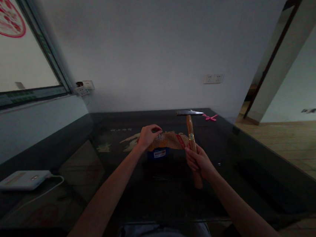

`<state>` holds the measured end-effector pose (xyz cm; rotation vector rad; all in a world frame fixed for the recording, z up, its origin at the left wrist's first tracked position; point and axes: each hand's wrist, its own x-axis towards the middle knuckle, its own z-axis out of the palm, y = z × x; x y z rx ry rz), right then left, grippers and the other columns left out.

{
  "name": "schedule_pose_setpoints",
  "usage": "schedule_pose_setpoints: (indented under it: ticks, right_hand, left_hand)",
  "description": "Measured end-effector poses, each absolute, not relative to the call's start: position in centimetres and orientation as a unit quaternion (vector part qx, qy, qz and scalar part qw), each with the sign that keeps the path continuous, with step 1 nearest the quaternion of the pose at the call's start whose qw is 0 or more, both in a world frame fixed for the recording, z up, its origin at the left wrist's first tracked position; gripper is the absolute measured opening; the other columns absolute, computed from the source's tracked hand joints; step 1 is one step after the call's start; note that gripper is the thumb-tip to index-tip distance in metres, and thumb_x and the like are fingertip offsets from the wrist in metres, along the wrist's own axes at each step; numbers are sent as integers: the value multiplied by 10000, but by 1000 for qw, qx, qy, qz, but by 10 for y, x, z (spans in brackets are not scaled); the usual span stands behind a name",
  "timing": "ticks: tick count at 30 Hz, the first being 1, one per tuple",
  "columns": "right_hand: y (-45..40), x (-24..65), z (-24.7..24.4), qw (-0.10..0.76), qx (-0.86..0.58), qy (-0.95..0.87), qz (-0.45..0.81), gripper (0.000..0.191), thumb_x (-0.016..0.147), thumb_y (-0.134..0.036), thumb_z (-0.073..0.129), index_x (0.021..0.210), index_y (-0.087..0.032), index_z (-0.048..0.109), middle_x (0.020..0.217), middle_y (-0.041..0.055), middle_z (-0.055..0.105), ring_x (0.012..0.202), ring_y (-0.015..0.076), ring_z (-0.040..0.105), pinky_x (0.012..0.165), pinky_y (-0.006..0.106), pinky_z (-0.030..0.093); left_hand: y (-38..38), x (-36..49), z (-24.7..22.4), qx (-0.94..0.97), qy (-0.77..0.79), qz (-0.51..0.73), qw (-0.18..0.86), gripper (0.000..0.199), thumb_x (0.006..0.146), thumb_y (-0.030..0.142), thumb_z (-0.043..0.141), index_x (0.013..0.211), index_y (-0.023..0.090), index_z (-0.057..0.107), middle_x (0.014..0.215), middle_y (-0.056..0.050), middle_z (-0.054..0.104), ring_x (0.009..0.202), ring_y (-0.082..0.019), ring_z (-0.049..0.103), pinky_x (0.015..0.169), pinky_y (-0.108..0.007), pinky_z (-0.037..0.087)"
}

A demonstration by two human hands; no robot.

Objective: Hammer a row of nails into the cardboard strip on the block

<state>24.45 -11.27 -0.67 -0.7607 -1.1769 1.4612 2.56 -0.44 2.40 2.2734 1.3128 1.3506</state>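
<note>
My right hand [200, 161] grips a hammer [190, 129] by its wooden handle, with the dark metal head up. The thumb side of this hand is close to the right end of a curved, tan, speckled piece [169, 139] with a red band; whether it touches is unclear. That piece lies across a small blue box [158, 154] with a white label. Over the piece's left part, my left hand [147, 136] has thumb and forefinger pinched together. What sits between those fingertips, if anything, is too small to make out.
A pink ribbon bow [210, 117] lies at the far edge of the dark glossy table [172, 202]. At left is a white power bank [23, 179] with a cable. A dark flat object [269, 185] lies at right. Wall sockets [213, 78] are behind the table.
</note>
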Motion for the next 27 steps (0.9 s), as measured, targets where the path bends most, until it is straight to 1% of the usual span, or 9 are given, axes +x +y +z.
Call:
schedule_pose_setpoints:
  ticks: [10, 13, 16, 19, 21, 27]
  right_hand:
    - [-114, 242, -7, 518, -341, -507, 598, 290, 760, -374, 630, 803, -235, 380, 451, -140, 353, 274, 18, 243, 255, 136, 233]
    - [-112, 243, -4, 509, -366, -533, 569, 296, 758, -407, 617, 808, -237, 380, 451, -140, 349, 270, 22, 253, 252, 140, 234]
    - [-108, 247, 8, 493, -404, -576, 512, 287, 786, -465, 557, 805, -228, 395, 463, -130, 360, 268, 27, 272, 246, 148, 241]
    - [-101, 257, 29, 455, -447, -633, 440, 305, 813, -504, 490, 769, -215, 404, 480, -109, 393, 279, 31, 306, 248, 157, 256]
    - [-96, 264, 45, 417, -471, -671, 392, 308, 814, -504, 486, 758, -209, 415, 481, -98, 404, 283, 37, 327, 252, 166, 261]
    - [-84, 279, 77, 305, -505, -750, 300, 252, 799, -430, 532, 700, -208, 468, 471, -58, 436, 318, 64, 352, 294, 207, 236]
  left_hand:
    - [-1, 23, 16, 780, 430, 442, 104, 68, 731, 204, 637, 775, 168, 673, 776, -25, 686, 727, -139, 627, 696, -238, 473]
    - [-1, 22, 15, 777, 436, 437, 123, 85, 717, 223, 651, 774, 165, 676, 761, -28, 685, 707, -140, 627, 669, -233, 473]
    - [1, 22, 14, 769, 445, 432, 157, 95, 703, 232, 658, 759, 156, 677, 745, -33, 682, 699, -144, 630, 656, -231, 477]
    - [2, 23, 14, 760, 452, 429, 182, 98, 698, 237, 653, 738, 151, 677, 744, -37, 683, 709, -148, 633, 661, -232, 482]
    - [2, 22, 14, 757, 458, 424, 194, 103, 696, 240, 649, 732, 149, 680, 740, -37, 685, 698, -148, 632, 655, -235, 481]
    - [6, 20, 11, 757, 468, 409, 201, 122, 688, 244, 651, 731, 139, 695, 714, -41, 689, 672, -157, 629, 638, -247, 471]
